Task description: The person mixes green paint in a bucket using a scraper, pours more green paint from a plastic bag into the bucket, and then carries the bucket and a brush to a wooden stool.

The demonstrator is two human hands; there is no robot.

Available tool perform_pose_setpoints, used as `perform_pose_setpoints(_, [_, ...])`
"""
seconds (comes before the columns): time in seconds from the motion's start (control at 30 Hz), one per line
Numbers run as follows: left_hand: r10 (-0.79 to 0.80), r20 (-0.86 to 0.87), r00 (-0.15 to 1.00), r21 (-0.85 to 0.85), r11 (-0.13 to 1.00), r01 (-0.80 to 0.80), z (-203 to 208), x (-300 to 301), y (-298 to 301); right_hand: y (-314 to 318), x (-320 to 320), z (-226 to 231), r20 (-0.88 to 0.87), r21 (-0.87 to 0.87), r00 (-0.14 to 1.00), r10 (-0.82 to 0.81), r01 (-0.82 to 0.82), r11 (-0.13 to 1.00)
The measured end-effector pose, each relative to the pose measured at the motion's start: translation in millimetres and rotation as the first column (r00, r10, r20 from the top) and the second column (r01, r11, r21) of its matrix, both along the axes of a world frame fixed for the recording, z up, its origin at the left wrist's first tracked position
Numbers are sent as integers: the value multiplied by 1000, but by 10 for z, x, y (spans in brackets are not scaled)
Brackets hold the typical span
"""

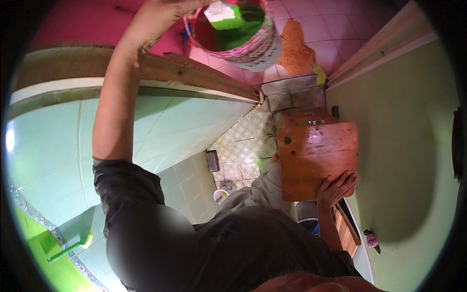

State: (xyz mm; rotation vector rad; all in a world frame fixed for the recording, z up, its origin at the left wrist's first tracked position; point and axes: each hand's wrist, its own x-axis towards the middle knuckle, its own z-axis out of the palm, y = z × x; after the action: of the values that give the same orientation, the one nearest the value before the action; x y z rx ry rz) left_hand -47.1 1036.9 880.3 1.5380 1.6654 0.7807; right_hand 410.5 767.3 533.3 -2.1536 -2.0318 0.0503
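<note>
At the top, my left arm reaches up to a paint bucket (258,61) with a pink patterned rim and green paint inside. My left hand (177,9) is closed at the bucket's left rim; the top edge of the picture cuts off part of its fingers. A wide paintbrush (228,20) with green-coated bristles rests over the bucket's mouth, its handle out of sight. Lower right, my right hand (336,189) grips the near right corner of an orange-brown wooden stool (316,151), fingers over its worn seat. Most of the stool's legs are hidden under the seat.
An orange cloth (295,48) lies on the pink tiles past the doorway. A light green wall (399,121) stands close on the right, a tiled wall (155,121) on the left. Below are a small white pail (220,195), a dark block (212,160) and a green-handled brush (70,248).
</note>
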Motion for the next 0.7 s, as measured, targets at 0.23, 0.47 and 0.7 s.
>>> perform_pose_setpoints(0.23, [104, -262, 959, 31, 995, -100, -166, -153, -16, 92, 37, 37, -29, -14, 999, 24, -24, 1000])
perform_pose_setpoints(0.47, [389, 70, 919, -4, 921, -389, -173, -368, 31, 138, 44, 72, -67, -73, 998, -22, 18, 997])
perform_pose_setpoints(0.7, [359, 232, 904, -167, 930, -326, -240, -568, -49, 70, 85, -1, -109, -117, 993, -42, 30, 993])
